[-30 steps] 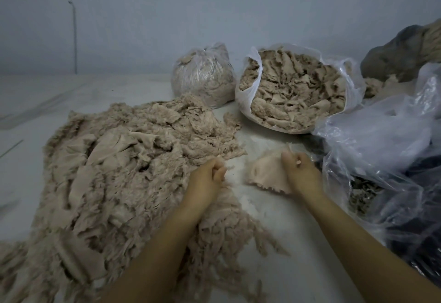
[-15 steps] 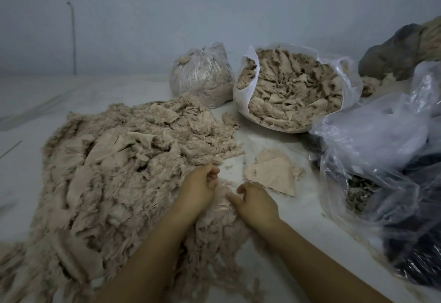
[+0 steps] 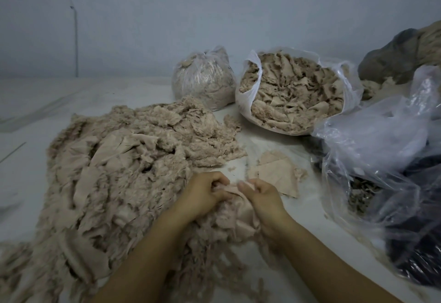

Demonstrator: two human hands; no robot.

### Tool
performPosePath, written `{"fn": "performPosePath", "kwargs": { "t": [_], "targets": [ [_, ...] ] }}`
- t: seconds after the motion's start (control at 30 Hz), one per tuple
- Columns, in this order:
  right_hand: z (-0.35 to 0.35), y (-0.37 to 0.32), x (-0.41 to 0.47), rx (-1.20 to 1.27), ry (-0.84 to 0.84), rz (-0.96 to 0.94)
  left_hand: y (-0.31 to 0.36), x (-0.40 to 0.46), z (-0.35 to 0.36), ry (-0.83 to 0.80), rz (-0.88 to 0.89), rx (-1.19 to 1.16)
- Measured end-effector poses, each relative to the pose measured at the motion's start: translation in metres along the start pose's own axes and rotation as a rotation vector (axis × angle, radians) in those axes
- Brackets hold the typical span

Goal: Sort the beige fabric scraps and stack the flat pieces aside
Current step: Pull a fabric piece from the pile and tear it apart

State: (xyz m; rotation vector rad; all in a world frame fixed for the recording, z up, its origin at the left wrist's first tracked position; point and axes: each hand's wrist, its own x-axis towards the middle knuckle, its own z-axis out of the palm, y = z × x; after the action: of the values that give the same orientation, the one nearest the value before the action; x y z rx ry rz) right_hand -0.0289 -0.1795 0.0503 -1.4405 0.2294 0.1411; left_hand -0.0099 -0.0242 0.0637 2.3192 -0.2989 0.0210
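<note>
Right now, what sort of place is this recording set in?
Probably an informal textile-waste sorting spot, worked on a pale floor: a big loose pile of beige scraps, an open bag of scraps, a tied bag.

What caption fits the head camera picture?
Both hands, left and right, pinch a beige scrap beside the flat stack.

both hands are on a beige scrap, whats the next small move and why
Probably lift and spread it: the left hand and right hand pinch one crumpled beige fabric scrap at the big pile's edge, beside the small stack of flat beige pieces.
</note>
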Motion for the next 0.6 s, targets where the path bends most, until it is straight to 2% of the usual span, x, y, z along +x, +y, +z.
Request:
{"fn": "performPosePath", "kwargs": {
  "t": [0.07, 0.1, 0.17, 0.3, 0.4, 0.43, 0.5, 0.57, 0.6],
  "targets": [
    [-0.006, -0.004, 0.005, 0.028, 0.188, -0.101, -0.012, -0.003, -0.010, 0.026, -0.042, 0.075],
    [-0.011, -0.006, 0.008, 0.058, 0.215, -0.118, -0.020, -0.004, -0.015, 0.057, -0.068, 0.056],
    [-0.019, -0.008, 0.007, 0.054, 0.140, -0.120, -0.023, -0.008, -0.021, 0.082, -0.101, -0.066],
    [-0.009, -0.005, -0.008, -0.113, -0.181, -0.180, 0.004, -0.005, -0.008, 0.014, -0.102, -0.217],
    [-0.002, -0.006, -0.011, -0.207, -0.208, -0.212, 0.014, -0.005, -0.002, -0.062, -0.144, -0.435],
    [-0.002, -0.006, -0.011, -0.232, -0.176, -0.201, 0.014, -0.005, -0.003, -0.021, -0.167, -0.504],
    [-0.003, -0.005, -0.011, -0.223, -0.145, -0.151, 0.009, -0.005, -0.009, 0.160, -0.235, -0.635],
    [-0.001, -0.004, -0.011, -0.105, -0.167, -0.089, 0.002, -0.001, -0.017, 0.309, -0.251, -0.663],
    [0.000, -0.005, -0.011, -0.051, -0.180, -0.089, 0.000, 0.000, -0.020, 0.332, -0.231, -0.657]
  ]
}}
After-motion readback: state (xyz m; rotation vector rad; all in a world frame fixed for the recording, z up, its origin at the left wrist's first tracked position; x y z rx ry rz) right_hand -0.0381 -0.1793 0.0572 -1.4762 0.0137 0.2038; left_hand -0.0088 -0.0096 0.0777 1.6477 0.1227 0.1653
